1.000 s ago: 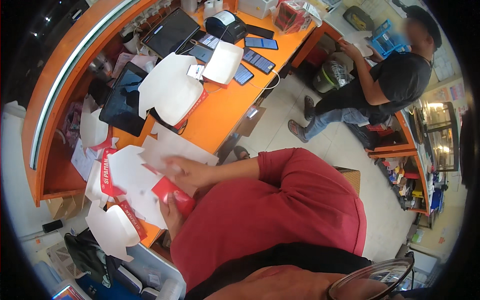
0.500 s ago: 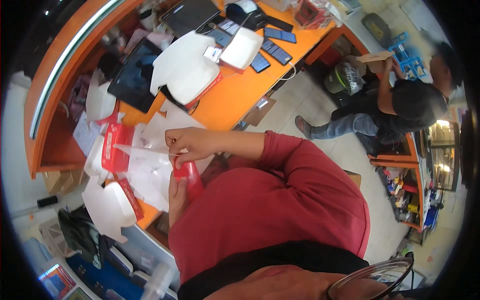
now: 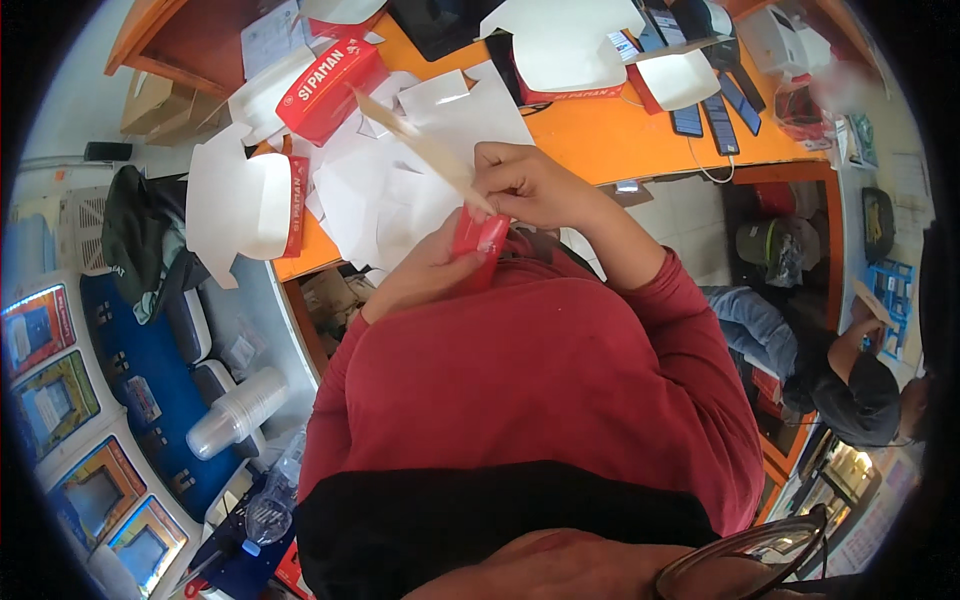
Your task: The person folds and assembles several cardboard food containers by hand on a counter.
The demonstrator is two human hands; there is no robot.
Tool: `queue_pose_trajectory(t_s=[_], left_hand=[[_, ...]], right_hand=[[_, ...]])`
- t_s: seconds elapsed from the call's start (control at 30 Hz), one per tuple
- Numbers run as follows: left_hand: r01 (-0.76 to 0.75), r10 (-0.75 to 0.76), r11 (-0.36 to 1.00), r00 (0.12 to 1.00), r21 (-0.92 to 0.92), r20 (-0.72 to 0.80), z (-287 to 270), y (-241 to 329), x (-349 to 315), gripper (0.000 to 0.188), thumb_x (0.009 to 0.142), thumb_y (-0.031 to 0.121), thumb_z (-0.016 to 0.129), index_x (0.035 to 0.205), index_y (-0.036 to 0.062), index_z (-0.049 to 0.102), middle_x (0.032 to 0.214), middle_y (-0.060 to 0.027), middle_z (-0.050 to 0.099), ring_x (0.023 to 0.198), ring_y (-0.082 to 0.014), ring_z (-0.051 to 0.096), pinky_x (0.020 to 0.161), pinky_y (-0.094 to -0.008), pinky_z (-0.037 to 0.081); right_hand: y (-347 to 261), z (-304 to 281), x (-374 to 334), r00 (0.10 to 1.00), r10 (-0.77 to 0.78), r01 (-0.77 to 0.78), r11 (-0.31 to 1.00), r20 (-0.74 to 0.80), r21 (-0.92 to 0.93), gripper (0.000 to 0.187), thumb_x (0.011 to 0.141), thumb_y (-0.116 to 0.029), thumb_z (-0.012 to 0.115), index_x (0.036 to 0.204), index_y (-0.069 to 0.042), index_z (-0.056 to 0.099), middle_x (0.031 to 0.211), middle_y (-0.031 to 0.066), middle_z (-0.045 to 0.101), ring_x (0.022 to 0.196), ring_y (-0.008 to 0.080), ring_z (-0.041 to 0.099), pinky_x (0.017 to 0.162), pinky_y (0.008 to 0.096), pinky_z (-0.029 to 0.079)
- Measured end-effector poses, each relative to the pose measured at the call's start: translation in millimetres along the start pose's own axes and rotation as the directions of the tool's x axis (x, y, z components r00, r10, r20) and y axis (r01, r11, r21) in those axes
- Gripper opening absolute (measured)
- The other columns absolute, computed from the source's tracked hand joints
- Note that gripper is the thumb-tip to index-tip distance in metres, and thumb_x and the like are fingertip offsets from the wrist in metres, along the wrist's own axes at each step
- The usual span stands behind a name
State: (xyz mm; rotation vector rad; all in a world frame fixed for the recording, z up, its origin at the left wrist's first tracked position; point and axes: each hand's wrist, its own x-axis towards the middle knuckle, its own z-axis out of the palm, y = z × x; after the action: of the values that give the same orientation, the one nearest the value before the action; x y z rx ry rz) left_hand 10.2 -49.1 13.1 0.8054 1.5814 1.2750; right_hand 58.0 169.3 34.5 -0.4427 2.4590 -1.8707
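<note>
Close against my chest, a red and white cardboard food box [image 3: 480,238], partly folded, is in both hands. My left hand [image 3: 425,265] wraps its near side, the thumb lying along the red wall. The fingers of my right hand [image 3: 530,185] are pinched on the box's upper corner. From that corner a pale flap [image 3: 425,145] sticks up and away to the left. Just beyond my hands lie several white unfolded cardboard blanks [image 3: 375,195] in a loose pile. The underside of the held box is hidden.
Folded red and white boxes stand around the pile: a closed-looking one [image 3: 335,90], an open one [image 3: 265,205] at the left edge, and another [image 3: 575,60] farther back. Several phones [image 3: 720,125] lie on the orange table [image 3: 570,135]. Stacked plastic cups [image 3: 235,410] are at left; another person [image 3: 860,390] sits at right.
My view has swung, so the table and boxes appear higher and the left side shows more. Both hands still hold the red box, with its flap now seen edge-on.
</note>
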Motion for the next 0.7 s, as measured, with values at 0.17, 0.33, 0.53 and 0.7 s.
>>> queue_pose_trajectory(t_s=[0.17,0.33,0.53,0.7], left_hand=[[0.015,-0.021,0.991,0.999,0.135,0.04,-6,7,-3,0.056,0.091,0.029,0.06,0.138,0.0065,0.039,0.107,-0.02,0.065,0.101,-0.0339,0.063,0.09,-0.0372,0.046],[0.098,-0.112,0.962,0.993,0.257,0.039,-5,33,-8,0.061,0.081,0.027,0.071,0.131,0.0035,0.043,0.107,-0.0219,0.065,0.101,-0.0358,0.062,0.088,-0.0394,0.047],[0.045,-0.076,0.946,0.993,0.322,0.087,-9,41,-6,0.05,0.083,0.023,0.066,0.125,0.0006,0.048,0.112,-0.0213,0.064,0.106,-0.0317,0.06,0.093,-0.0376,0.044],[-0.105,0.079,0.946,0.992,-0.306,-0.094,-11,-8,-5,0.045,0.092,0.015,0.042,0.133,-0.002,0.046,0.123,-0.011,0.057,0.113,-0.0201,0.051,0.102,-0.0323,0.037]], right_hand=[[-21,0,6,1.0,0.01,-0.009,0.991,0.003,-0.135,0.014,0.078,0.005,0.063,0.085,-0.005,0.07,0.079,0.0024,0.048,0.072,0.0146,0.051,0.063,0.0273,0.042],[-20,1,7,0.999,-0.018,0.023,0.995,0.044,-0.097,0.007,0.077,-0.004,0.07,0.083,-0.007,0.071,0.079,0.0054,0.054,0.071,0.0211,0.055,0.064,0.0315,0.044],[-31,2,10,0.988,-0.137,0.148,0.975,0.077,-0.168,0.006,0.079,-0.003,0.069,0.084,-0.006,0.069,0.076,0.0053,0.054,0.068,0.0207,0.056,0.061,0.0309,0.045],[-3,23,4,0.967,-0.081,0.047,0.989,-0.242,-0.141,0.005,0.081,-0.003,0.068,0.085,-0.006,0.067,0.076,0.0054,0.054,0.067,0.0185,0.055,0.06,0.0296,0.044]])
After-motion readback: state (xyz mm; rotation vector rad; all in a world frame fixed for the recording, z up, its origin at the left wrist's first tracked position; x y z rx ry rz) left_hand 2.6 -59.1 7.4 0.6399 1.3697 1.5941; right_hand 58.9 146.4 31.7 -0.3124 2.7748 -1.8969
